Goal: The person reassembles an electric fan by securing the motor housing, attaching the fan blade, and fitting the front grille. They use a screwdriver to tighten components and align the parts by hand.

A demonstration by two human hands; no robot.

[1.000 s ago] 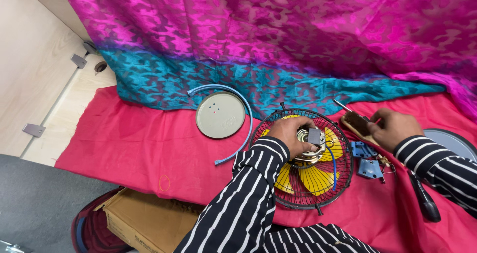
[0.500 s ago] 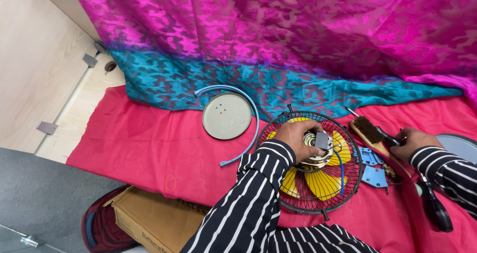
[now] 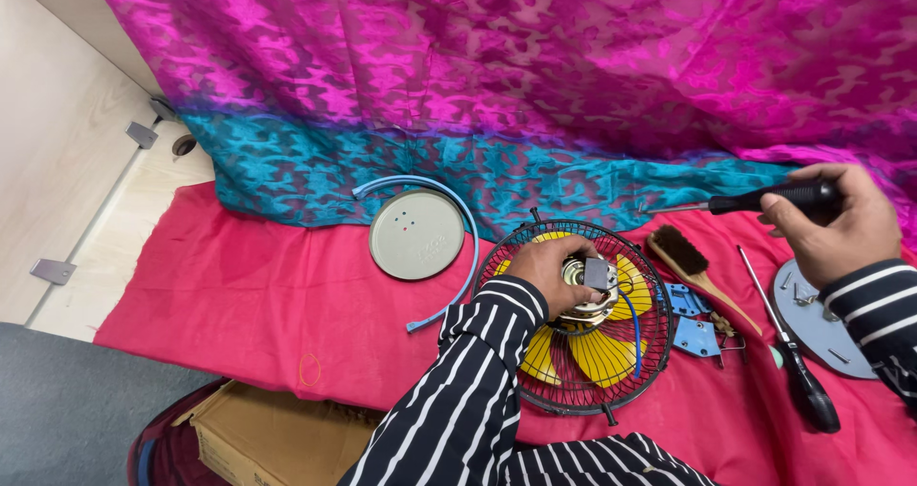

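Left hand (image 3: 546,268) closed over the motor (image 3: 587,290) at the hub of the fan (image 3: 573,319), which lies grille-up on the red cloth (image 3: 258,276) of the table, just in front of the person; yellow blades (image 3: 597,348) show through the black wire grille (image 3: 535,390); a blue wire (image 3: 634,314) runs from the motor across the blades. Right hand (image 3: 836,223) raised well clear of the fan, fingers wrapped round the black handle of a screwdriver (image 3: 764,200), its shaft pointing left over the teal cloth (image 3: 497,176). To do the step well, judged from this view: the left hand should keep the motor pinned so the fan cannot spin or slide on the cloth; the screwdriver tip should come down square to the screw head, which cannot be made out here; the blue wire is best kept out of the tip's path. Beside the fan, to the right: a brush (image 3: 693,266), blue metal brackets (image 3: 693,324), a second, longer screwdriver (image 3: 793,357), and a grey disc (image 3: 821,328) bearing loose screws; to the left: a round grey cover (image 3: 415,235) ringed in part by a blue strip (image 3: 458,247); a cardboard box (image 3: 277,433) below the table edge.
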